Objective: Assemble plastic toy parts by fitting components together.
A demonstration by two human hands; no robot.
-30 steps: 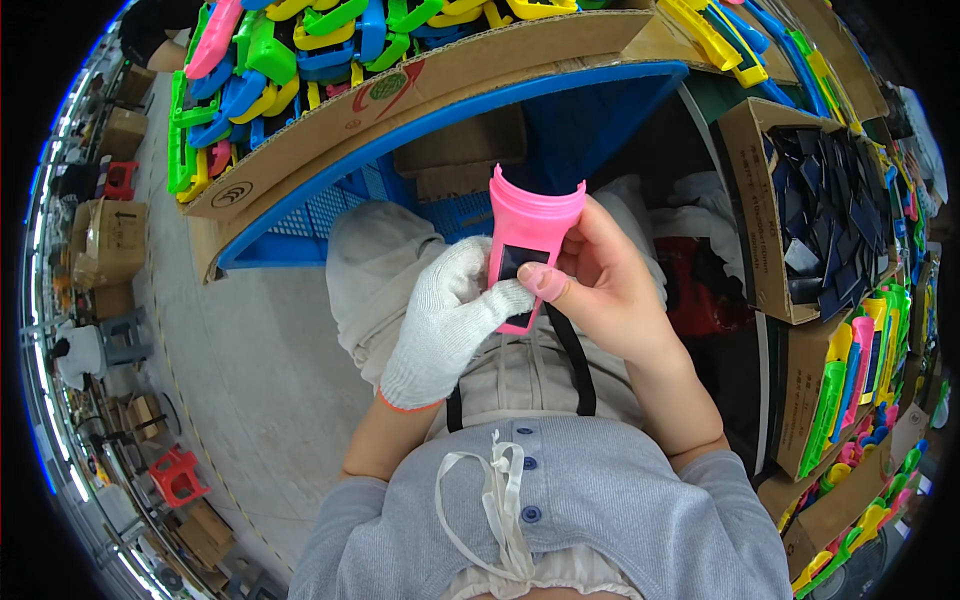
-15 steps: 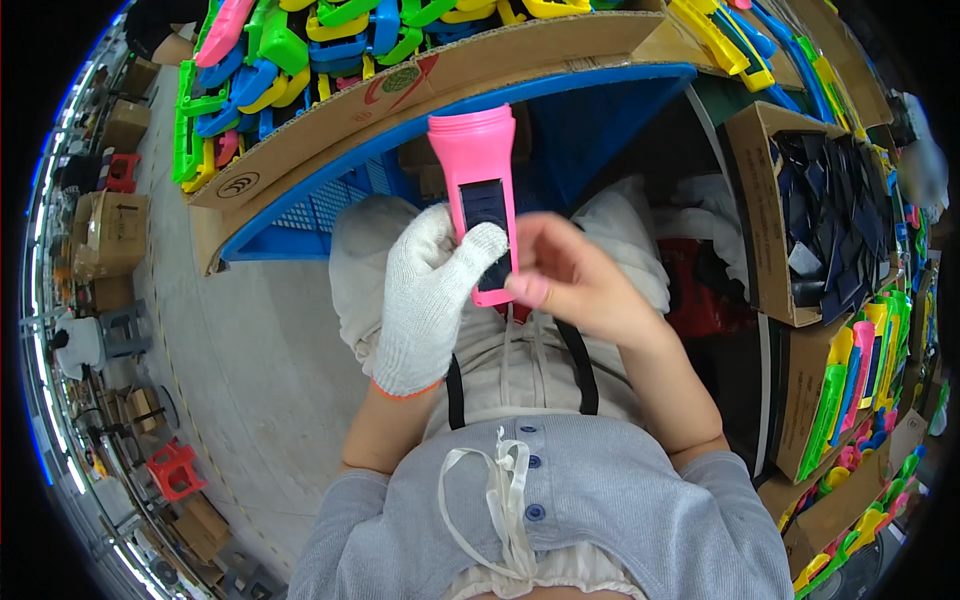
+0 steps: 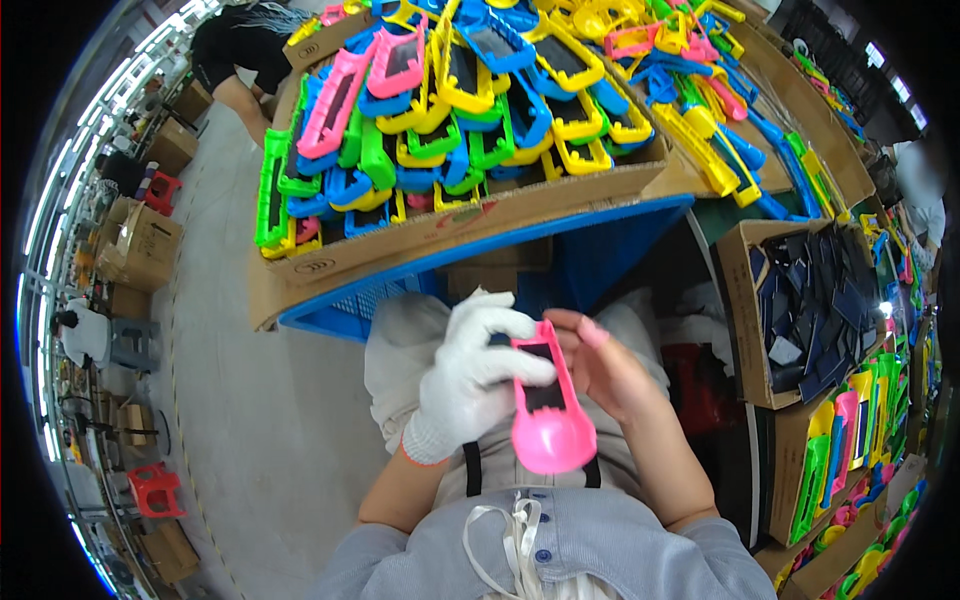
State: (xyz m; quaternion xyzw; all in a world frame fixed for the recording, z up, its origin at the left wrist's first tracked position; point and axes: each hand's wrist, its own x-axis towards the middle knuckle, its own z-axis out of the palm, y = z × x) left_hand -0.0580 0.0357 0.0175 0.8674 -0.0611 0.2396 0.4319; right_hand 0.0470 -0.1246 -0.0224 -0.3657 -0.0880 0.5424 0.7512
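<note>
A pink flashlight housing point(image 3: 556, 443) with a dark solar panel point(image 3: 542, 390) set in its flat side is held above my lap. Its wide rounded head points toward me and its narrow end points away. My left hand point(image 3: 468, 380), in a white knitted glove, is closed on it from the left, fingers lying across the panel. Bare, my right hand point(image 3: 612, 375) is at the right of the narrow end, thumb raised and fingers apart. Its fingertips are partly hidden behind the housing, so I cannot tell how firmly they touch it.
Ahead, a cardboard box point(image 3: 470, 222) piled with coloured housings sits over a blue plastic crate point(image 3: 620, 245). To the right are a carton of dark panels point(image 3: 815, 310) and a box of coloured housings point(image 3: 800, 450). Red stools point(image 3: 154, 490) stand at the left; another person point(image 3: 240, 60) bends at the far left.
The pink housing has turned end for end; its wide head now points toward me. My left hand has shifted its grip over the panel. The view has tilted up, showing more of the pile.
</note>
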